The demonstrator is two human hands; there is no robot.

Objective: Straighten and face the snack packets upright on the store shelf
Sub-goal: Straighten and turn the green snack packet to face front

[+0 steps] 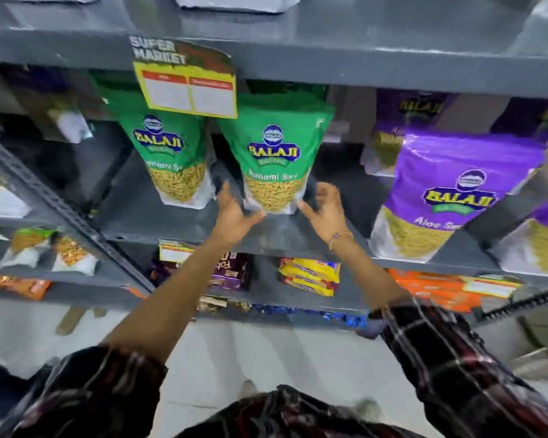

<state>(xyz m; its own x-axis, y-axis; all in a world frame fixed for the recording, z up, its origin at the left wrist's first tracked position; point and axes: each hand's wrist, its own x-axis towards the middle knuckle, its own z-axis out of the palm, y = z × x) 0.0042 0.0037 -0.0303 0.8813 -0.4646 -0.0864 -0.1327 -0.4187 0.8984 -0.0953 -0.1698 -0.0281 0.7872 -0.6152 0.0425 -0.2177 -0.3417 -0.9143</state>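
Green packet (274, 153): stands upright on the shelf (178, 226), label facing you; a second green packet (168, 150) stands just beside it on your left; purple packet (450, 197) well apart on your right.
Left hand (234, 213): fingers spread, flanking the packet's lower left corner; thumb near its base; not clasping.
Right hand (325, 207): likewise spread at the lower right corner; contact cannot be told.
Handling: likely light, soft-walled, slippery film; contents crushable; so press gently.
Hold: take both lower side edges near the base; square it to the shelf front.
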